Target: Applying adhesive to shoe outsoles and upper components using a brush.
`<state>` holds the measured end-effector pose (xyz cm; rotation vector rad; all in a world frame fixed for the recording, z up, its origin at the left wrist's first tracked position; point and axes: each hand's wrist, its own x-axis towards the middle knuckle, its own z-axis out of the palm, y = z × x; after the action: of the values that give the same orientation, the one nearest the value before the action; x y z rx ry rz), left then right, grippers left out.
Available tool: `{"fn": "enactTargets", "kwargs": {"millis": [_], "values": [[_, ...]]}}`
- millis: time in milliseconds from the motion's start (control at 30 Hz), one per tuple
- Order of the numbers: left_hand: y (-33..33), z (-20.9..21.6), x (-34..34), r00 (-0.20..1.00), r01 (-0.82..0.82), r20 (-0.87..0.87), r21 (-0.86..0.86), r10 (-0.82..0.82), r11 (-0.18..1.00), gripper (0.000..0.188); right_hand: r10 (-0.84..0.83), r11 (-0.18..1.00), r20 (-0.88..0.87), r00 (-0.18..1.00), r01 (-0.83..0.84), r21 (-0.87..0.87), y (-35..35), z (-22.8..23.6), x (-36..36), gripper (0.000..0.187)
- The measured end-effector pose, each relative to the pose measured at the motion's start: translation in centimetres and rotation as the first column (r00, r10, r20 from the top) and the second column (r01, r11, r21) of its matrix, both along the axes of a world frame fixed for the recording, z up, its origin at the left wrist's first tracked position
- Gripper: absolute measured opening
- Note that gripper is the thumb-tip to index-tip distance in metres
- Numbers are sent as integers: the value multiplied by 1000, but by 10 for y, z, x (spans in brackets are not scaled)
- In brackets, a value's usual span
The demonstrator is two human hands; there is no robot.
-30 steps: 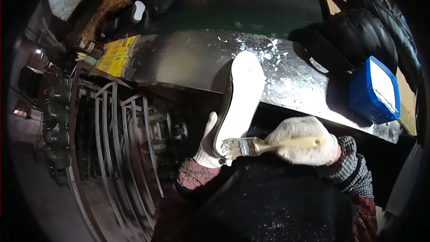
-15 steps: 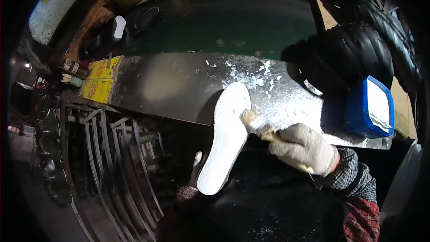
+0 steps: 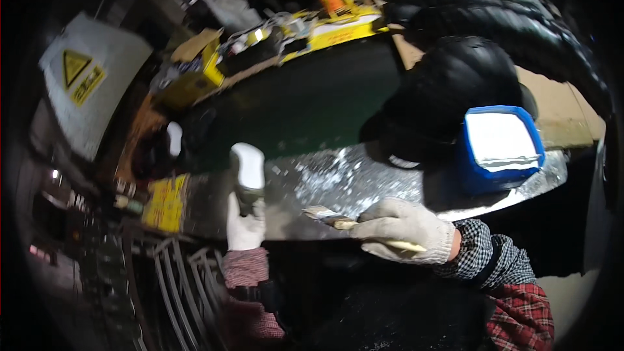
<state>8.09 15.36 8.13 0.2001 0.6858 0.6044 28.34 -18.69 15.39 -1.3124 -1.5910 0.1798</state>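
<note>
My gloved left hand [image 3: 246, 229] is closed around the near end of a shoe sole [image 3: 249, 164], whose upper face is coated white. Dark material shows at the end by my fingers. The sole points away from me, over the near bench edge. My right hand [image 3: 403, 231], also gloved, grips a flat paintbrush [image 3: 333, 218]. Its whitish bristles point left toward the sole but are apart from it. To the right stands a blue tub [image 3: 474, 179], filled with a white substance. Another white-faced sole [image 3: 174, 138] lies at the far left.
White smears cover the metal bench top [image 3: 279, 214] between my hands. Behind it runs a dark green surface [image 3: 286, 107], like a belt. A large rounded black object [image 3: 465, 84] stands beside the tub. Yellow printed cardboard [image 3: 166, 201] lies left, above metal racks [image 3: 169, 273].
My left hand has swung the sole forward and left, away from the brush. The brush has left the sole's face. My view has shifted too, showing more of the background.
</note>
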Motion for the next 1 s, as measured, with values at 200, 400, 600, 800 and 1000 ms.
{"fn": "enactTargets", "kwargs": {"millis": [200,400,600,800,1000], "values": [[-63,13,137,888,428,55,261,-456,865,39,-406,907,-404,819,415,-70,-98,-22,39,23],[-156,18,255,759,647,-193,124,-621,752,32,-357,820,-685,635,565,96,-142,-10,42,26],[-185,74,215,863,482,-339,327,-375,813,28,-650,572,-593,476,820,31,-165,18,64,25],[-115,161,92,738,604,-671,610,72,-513,13,-880,465,-150,451,882,-77,-166,24,92,24],[-86,118,38,516,568,-786,16,341,-823,30,-933,354,-24,359,929,109,-172,14,70,14]]}}
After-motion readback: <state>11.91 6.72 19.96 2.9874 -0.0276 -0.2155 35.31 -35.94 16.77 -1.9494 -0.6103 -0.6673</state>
